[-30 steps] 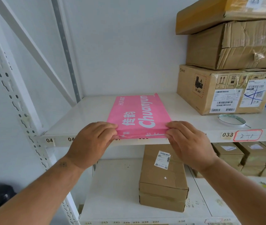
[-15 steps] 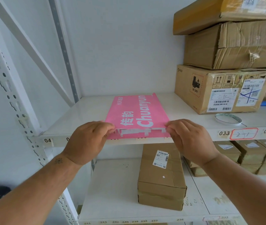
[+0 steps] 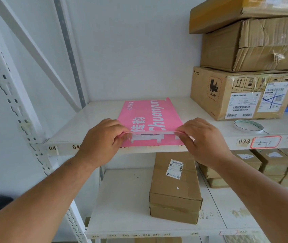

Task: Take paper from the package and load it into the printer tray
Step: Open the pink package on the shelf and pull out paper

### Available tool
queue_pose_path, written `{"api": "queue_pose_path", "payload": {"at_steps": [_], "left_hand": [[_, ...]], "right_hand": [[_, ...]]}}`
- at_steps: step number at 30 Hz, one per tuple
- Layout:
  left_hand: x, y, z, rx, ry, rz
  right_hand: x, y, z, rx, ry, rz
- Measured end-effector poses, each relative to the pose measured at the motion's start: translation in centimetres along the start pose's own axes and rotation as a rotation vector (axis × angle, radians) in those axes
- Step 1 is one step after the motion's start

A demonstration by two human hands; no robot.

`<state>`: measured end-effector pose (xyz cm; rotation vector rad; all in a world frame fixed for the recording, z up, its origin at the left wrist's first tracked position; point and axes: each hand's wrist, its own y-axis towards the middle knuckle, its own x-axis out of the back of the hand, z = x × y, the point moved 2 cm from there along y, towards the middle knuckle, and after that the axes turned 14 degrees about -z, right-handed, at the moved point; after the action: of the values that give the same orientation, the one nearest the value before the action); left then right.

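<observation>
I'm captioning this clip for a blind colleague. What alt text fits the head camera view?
Both hands, left hand and right hand, pinch the near end flap of a pink paper package lying on a white shelf, peeling it open. Stacked cardboard boxes and a tape roll sit to the right.

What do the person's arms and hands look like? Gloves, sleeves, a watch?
The left hand and right hand are bare: no gloves, rings or watch visible. Both forearms are uncovered to the frame edge, so no sleeves show.
</observation>
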<state>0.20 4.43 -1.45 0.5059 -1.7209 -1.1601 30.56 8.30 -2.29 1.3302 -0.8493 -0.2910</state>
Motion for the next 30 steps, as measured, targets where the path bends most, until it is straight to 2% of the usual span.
{"api": "queue_pose_path", "payload": {"at_steps": [7,9,12,15,24,30], "left_hand": [[-0.5,-0.4,-0.5,0.216,-0.100,-0.013],[-1.3,-1.6,-0.8,0.408,-0.160,-0.067],[-2.1,-2.7,-1.8,0.743,-0.304,-0.156],[-2.3,-2.6,-3.5,0.876,-0.342,-0.203],[-3.1,-2.3,-5.0,0.976,-0.415,-0.231],[-3.1,-1.9,-5.3,1.036,-0.463,-0.236]], "right_hand": [[-0.2,-0.3,1.0,-0.364,0.121,0.010],[-0.4,-1.0,1.6,-0.487,0.156,-0.003],[-1.1,-1.8,2.3,-0.770,0.179,0.058],[-1.7,-1.5,3.0,-0.934,0.229,0.037],[-2.3,-0.4,5.0,-1.029,0.236,-0.011],[-1.3,-0.5,4.6,-1.061,0.267,0.017]]}}
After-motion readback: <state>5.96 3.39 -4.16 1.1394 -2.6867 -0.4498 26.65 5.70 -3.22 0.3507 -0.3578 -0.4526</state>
